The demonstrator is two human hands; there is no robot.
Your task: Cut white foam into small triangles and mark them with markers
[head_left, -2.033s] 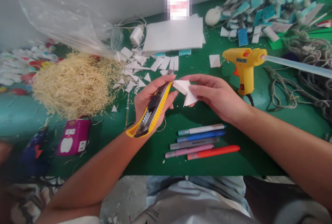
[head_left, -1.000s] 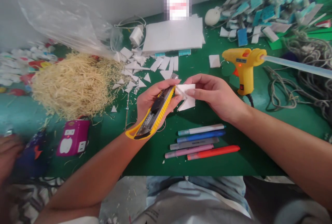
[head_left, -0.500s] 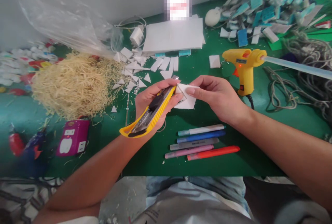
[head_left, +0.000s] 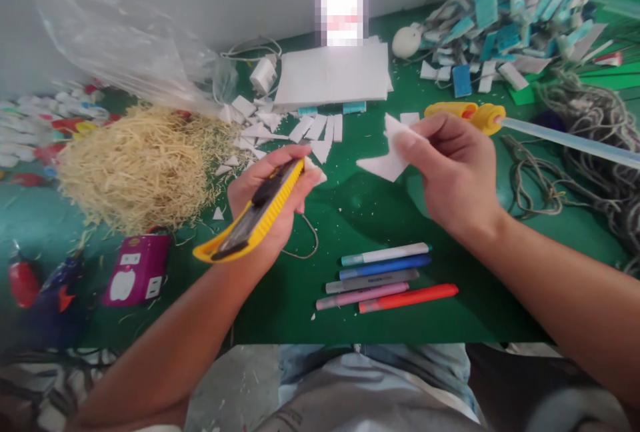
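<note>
My left hand (head_left: pixel 273 185) is closed around a yellow utility knife (head_left: pixel 255 215), its handle end pointing down and left toward my forearm. A small white offcut (head_left: pixel 315 171) pokes out at the fingertips of that same hand. To the right, my right hand (head_left: pixel 457 172) pinches a white foam board piece (head_left: pixel 393 152) with a notch in its left side. The two hands are apart, both above the green table (head_left: pixel 345 212). Small white scraps (head_left: pixel 315 127) lie behind my left hand.
A yellow glue gun (head_left: pixel 487 119) is partly hidden behind my right hand. Several markers (head_left: pixel 385 279) lie near the front edge. Straw (head_left: pixel 135 165) and a purple box (head_left: pixel 137 271) are at left, white sheets (head_left: pixel 333 75) at the back, teal-and-white scraps (head_left: pixel 495 19) and rope (head_left: pixel 595 145) at right.
My hands have moved apart: the left one leftward with the knife and a small offcut, the right one up and rightward with the notched white piece, now covering part of the glue gun.
</note>
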